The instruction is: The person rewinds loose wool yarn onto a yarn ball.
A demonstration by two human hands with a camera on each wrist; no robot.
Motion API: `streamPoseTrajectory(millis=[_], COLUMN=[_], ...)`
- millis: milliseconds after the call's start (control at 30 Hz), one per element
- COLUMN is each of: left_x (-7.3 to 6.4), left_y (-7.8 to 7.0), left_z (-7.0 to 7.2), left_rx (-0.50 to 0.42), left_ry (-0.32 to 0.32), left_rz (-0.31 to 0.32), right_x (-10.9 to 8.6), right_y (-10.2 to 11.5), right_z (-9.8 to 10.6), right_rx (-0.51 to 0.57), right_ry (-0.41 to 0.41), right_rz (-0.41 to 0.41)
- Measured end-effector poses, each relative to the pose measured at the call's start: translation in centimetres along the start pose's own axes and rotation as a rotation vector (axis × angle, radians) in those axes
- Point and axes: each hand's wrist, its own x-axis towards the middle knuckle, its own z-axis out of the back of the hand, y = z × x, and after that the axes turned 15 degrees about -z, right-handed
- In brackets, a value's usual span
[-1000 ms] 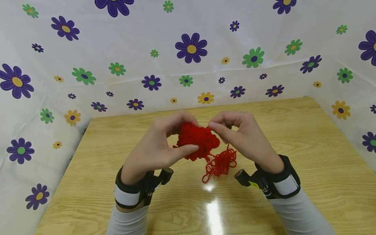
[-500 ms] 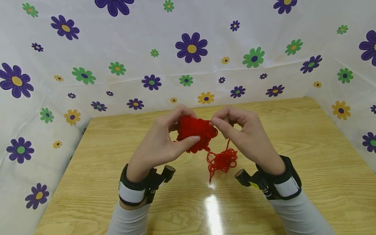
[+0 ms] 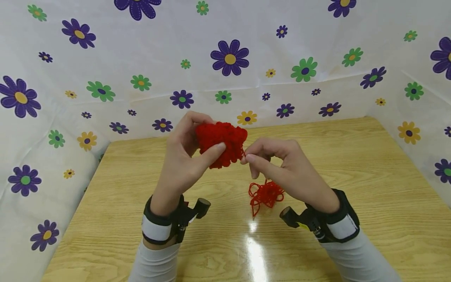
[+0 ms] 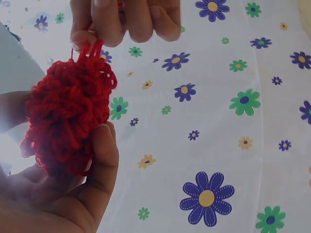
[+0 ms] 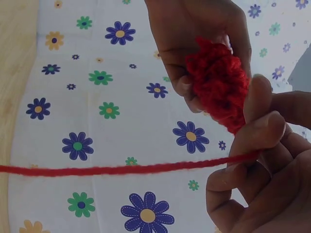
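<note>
My left hand [image 3: 183,160] grips a bundle of red yarn [image 3: 222,143] above the table, thumb across its near face and fingers behind it. Loops and bumps cover the bundle in the left wrist view. At its right lower edge my right hand [image 3: 285,164] pinches red yarn between thumb and forefinger, with short strands stretched to the bundle. A single strand [image 5: 121,170] runs off leftward from the right fingers in the right wrist view. Below the right hand, a loose tangle of red yarn [image 3: 266,194] lies on the table.
The wooden table [image 3: 116,219] reaches back to a white flower-printed cloth [image 3: 158,51] that hangs behind and at both sides. Each wrist wears a black strap with a small camera mount [image 3: 192,213]. Light glares off the table near the front.
The left hand has raised the bundle and shifted it left, away from the tangle. The right hand has followed slightly left and down, still pinching yarn. The tangle sits a little farther right.
</note>
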Motion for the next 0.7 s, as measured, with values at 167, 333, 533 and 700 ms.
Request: streamPoseTrajectory(millis=[167, 333, 533, 700], left_x=[0.09, -0.14, -0.46, -0.71], left_y=[-0.14, -0.05, 0.21, 0.53], left_z=[0.29, 0.42, 0.4, 0.33], left_rx=[-0.109, -0.189, -0.257, -0.33], left_ry=[-0.042, -0.081, -0.093, -0.067], left_rz=[-0.005, 0.034, 0.041, 0.049], right_x=[-0.02, 0.02, 0.26, 0.39], right_y=[0.05, 0.1, -0.08, -0.31], right_z=[-0.08, -0.25, -0.56, -0.62], right_rx=[0.032, 0.071, 0.067, 0.053], right_ry=[0.067, 0.13, 0.193, 0.208], right_rz=[-0.008, -0.006, -0.026, -0.038])
